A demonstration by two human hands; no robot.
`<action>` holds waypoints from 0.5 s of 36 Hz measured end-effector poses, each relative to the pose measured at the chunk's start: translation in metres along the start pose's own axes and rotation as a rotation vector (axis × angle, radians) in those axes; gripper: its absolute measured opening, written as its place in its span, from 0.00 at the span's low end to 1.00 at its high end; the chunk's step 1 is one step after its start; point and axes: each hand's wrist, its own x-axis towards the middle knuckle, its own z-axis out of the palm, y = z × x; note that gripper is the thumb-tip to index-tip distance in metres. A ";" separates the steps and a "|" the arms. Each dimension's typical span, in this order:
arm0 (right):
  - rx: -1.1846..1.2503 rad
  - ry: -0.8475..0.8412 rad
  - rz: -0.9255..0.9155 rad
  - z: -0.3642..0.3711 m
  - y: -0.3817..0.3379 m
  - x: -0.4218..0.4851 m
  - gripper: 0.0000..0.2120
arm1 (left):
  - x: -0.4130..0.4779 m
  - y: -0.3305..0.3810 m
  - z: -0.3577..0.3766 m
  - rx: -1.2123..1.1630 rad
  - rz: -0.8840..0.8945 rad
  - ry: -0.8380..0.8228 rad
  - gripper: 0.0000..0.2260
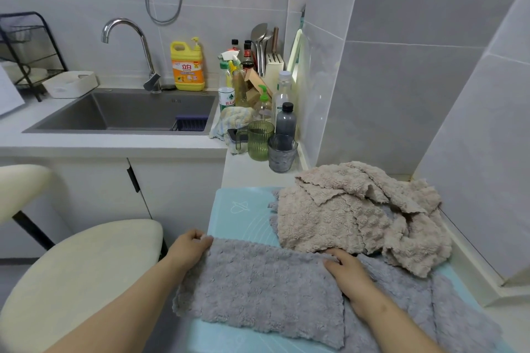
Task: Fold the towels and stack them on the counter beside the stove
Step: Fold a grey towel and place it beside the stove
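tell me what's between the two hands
Head view: only the grey towel spans from the left hand, pinching its corner, to the right hand resting on it.

A beige towel heap crowds the right of the mat.

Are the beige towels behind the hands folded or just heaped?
Heaped, not folded. The beige towels lie crumpled on the blue mat, edges sticking up at odd angles, with no flat layers.
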 end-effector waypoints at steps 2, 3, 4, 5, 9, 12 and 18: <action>-0.032 0.000 -0.006 0.001 -0.005 -0.007 0.20 | -0.004 0.000 -0.001 -0.044 -0.046 -0.067 0.12; -0.050 -0.015 -0.009 0.002 -0.010 -0.013 0.22 | -0.007 0.000 -0.001 -0.079 -0.045 -0.097 0.15; -0.067 -0.032 -0.021 0.002 -0.010 -0.016 0.24 | -0.009 0.000 -0.002 -0.105 -0.031 -0.123 0.18; -0.090 -0.038 -0.030 0.002 -0.011 -0.019 0.26 | -0.011 0.000 -0.004 -0.117 -0.010 -0.151 0.20; -0.162 0.025 -0.082 0.007 -0.017 -0.037 0.28 | -0.018 0.001 -0.010 -0.003 0.099 -0.217 0.16; -0.081 0.084 -0.104 0.012 -0.019 -0.051 0.24 | -0.018 -0.003 -0.010 0.070 0.164 -0.237 0.14; -0.114 0.020 -0.165 0.019 -0.010 -0.064 0.31 | -0.024 -0.003 -0.005 0.092 0.122 -0.209 0.08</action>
